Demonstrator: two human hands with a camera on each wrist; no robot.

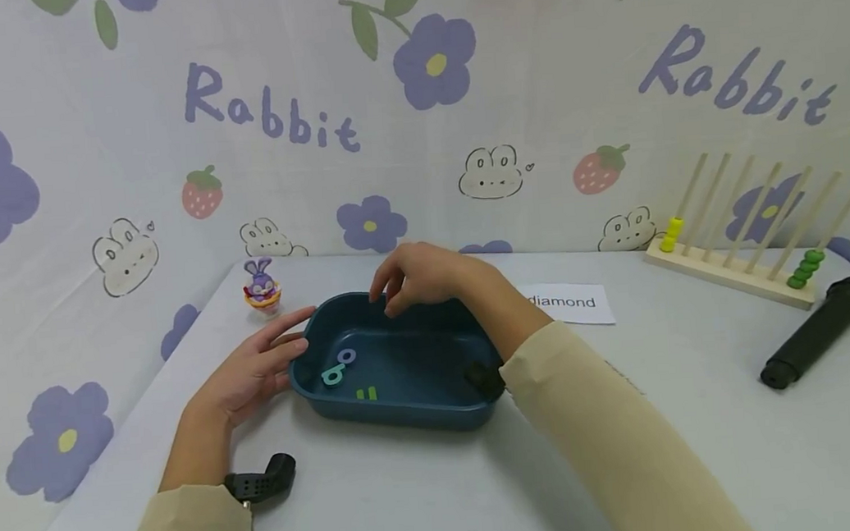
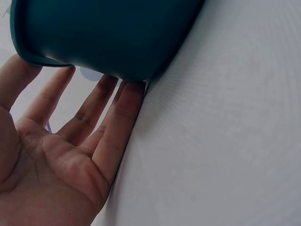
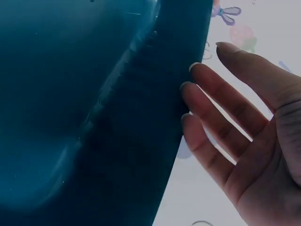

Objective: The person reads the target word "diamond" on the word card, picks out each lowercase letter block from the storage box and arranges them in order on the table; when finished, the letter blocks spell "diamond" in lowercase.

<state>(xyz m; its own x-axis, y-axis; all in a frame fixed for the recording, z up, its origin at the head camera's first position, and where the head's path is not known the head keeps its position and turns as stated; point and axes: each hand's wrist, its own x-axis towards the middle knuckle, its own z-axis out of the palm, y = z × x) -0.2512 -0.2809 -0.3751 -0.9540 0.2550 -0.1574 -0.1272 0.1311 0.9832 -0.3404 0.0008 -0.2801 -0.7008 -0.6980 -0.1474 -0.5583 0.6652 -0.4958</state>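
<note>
A dark teal plastic basin (image 1: 399, 419) stands on the white table. Inside, toward its left end, lie a purple ring-shaped piece (image 1: 346, 356), a teal piece (image 1: 333, 375) shaped like a b or 6, and small green pieces (image 1: 366, 394). My left hand (image 1: 258, 372) touches the basin's left end, fingers extended against its outer wall, as the left wrist view also shows. Over the far rim is my right hand (image 1: 426, 274), its fingers loosely bent; in the right wrist view the fingertips (image 3: 190, 94) are right at the rim and hold nothing.
Behind the basin on the right lies a card (image 1: 571, 303) reading "diamond", partly hidden by my right arm. A rabbit figurine (image 1: 261, 288) stands back left. At right are a wooden peg rack (image 1: 729, 273) with yellow and green beads and a black cylindrical object (image 1: 818, 335). A patterned cloth hangs behind.
</note>
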